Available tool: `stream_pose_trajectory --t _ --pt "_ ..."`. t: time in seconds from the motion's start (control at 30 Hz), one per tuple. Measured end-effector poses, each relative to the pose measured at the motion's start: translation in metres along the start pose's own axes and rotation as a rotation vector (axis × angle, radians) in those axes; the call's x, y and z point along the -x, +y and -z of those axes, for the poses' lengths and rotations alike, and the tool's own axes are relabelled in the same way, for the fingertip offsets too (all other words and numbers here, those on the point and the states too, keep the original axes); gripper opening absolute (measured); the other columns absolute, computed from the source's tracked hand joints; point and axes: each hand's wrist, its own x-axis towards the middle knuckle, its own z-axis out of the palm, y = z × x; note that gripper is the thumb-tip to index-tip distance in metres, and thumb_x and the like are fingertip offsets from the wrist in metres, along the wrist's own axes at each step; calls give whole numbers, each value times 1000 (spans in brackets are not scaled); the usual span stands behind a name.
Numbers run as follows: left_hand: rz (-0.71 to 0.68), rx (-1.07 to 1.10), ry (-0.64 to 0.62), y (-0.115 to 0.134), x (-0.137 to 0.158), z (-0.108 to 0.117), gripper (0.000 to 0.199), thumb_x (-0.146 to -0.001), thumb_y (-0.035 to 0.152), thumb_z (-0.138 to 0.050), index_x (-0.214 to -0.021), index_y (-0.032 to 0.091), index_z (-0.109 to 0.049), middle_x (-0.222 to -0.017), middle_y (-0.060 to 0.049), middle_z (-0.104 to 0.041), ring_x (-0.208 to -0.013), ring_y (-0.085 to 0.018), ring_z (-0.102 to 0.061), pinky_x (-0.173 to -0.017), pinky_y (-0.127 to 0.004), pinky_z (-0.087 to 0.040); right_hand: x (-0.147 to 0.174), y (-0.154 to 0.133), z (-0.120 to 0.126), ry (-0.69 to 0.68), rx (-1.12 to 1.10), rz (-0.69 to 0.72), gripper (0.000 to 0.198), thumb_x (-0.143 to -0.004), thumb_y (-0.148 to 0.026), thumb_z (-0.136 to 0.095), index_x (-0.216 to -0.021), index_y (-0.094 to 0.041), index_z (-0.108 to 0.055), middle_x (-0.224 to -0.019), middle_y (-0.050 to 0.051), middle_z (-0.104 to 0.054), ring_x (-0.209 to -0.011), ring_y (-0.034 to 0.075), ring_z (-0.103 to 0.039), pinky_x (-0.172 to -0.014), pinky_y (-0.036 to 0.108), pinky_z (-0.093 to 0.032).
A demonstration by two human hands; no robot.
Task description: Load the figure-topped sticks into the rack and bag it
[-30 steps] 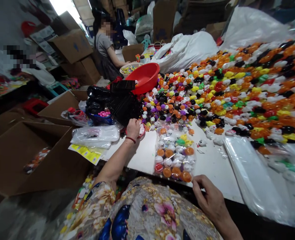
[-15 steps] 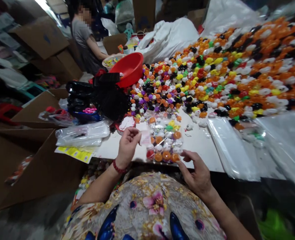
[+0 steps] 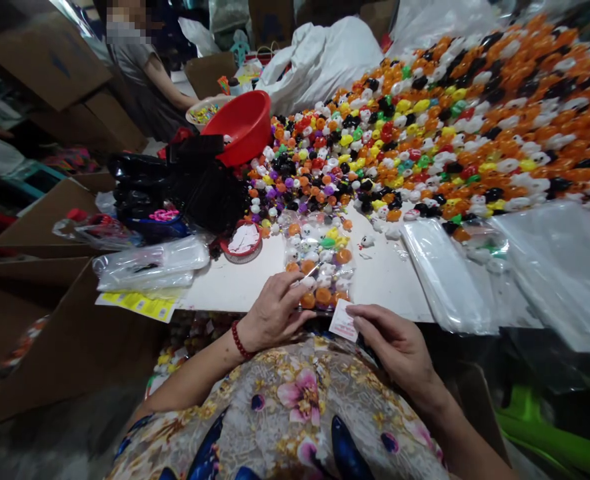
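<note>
A clear plastic bag (image 3: 326,272) filled with small orange, white, yellow and green toy figures lies flat at the table's front edge. My left hand (image 3: 275,312), with a red bead bracelet on its wrist, has its fingers curled over the bag's near left corner and the thumb below, closed on the film. Between the thumb and fingers of my right hand (image 3: 397,343) is a small white paper label (image 3: 343,321) with pinkish print, held just in front of the bag's near right corner. A round red-rimmed basket (image 3: 245,240) of white paper slips stands left of the bag.
A large heap of small toys (image 3: 449,140) covers the table's back and right. Stacked clear bags (image 3: 445,277) lie right, more plastic packs (image 3: 149,263) left. Beyond are a red basin (image 3: 239,127), black bags (image 3: 199,187) and a co-worker (image 3: 145,73). An open carton (image 3: 65,333) stands at left.
The paper label has passed from my left hand to my right. My left hand has moved right and down onto the bag's near edge. The view has shifted slightly.
</note>
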Motion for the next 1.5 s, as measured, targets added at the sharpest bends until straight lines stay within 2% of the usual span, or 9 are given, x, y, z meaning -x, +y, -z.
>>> stream_pose_trajectory --t 0.2,0.4,0.8,0.9,1.07,1.2,1.3,1.37,1.5 --pt "-12 -353 -36 -4 -5 -17 13 -94 18 -47 -88 19 -59 -84 -6 -59 -78 -19 -54 -70 -32 -46 5 0 -2 -294 25 -6 39 -89 -28 -57 -126 -20 -67 -119 10 -72 -106 23 -69 -92 38 -57" --pt "87 -245 104 -1 -16 -17 16 -94 21 -47 -84 19 -59 -86 -7 -58 -81 -19 -53 -73 -33 -46 -4 11 -26 -367 30 -62 63 -89 -18 -47 -151 -19 -38 -91 3 -73 -63 13 -65 -68 29 -59" --pt "-292 -281 89 5 -10 -13 10 -90 14 -52 -96 19 -59 -85 -5 -65 -77 -17 -58 -73 -32 -41 -30 11 -59 -153 127 -93 80 -82 -11 -45 -157 -17 -16 -73 -2 -67 -57 13 -57 -62 27 -55" --pt "-288 -221 63 6 -9 -11 10 -89 12 -55 -95 18 -57 -85 -5 -65 -75 -16 -59 -72 -32 -42 -26 20 -58 -97 225 33 73 -86 -16 -47 -155 -20 -25 -113 10 -69 -93 20 -67 -89 37 -55" --pt "-251 -168 37 3 0 -15 15 -89 11 -52 -101 19 -55 -93 -7 -67 -78 -16 -60 -72 -32 -44 -16 27 -51 -80 353 199 60 -95 -26 -45 -153 -18 -32 -152 17 -41 -146 28 -31 -115 49 -36" --pt "-205 -146 39 -3 12 -18 26 -89 18 -56 -114 19 -51 -100 -10 -65 -86 -18 -61 -74 -32 -49 -3 12 -33 -142 371 313 46 -98 -22 -42 -143 -20 -47 -138 15 -58 -135 25 -49 -109 45 -46" --pt "-160 -121 112 -10 29 -20 45 -87 34 -64 -124 17 -46 -104 -12 -61 -93 -21 -60 -77 -34 -53 9 5 -17 -160 366 388 27 -97 -21 -47 -120 -22 -62 -106 9 -72 -99 19 -69 -86 32 -59" --pt "-113 -126 163 -16 42 -24 53 -86 40 -66 -126 16 -42 -105 -12 -59 -95 -22 -60 -77 -35 -54 14 11 -9 -30 431 396 15 -95 -25 -54 -108 -22 -61 -90 6 -69 -80 17 -68 -71 29 -60" --pt "-11 -147 224 -22 64 -39 46 -88 38 -63 -123 17 -41 -100 -11 -58 -90 -21 -61 -72 -34 -55 12 42 -9 333 671 453 35 -91 -42 -62 -115 -19 -52 -100 12 -62 -91 24 -64 -70 38 -60"
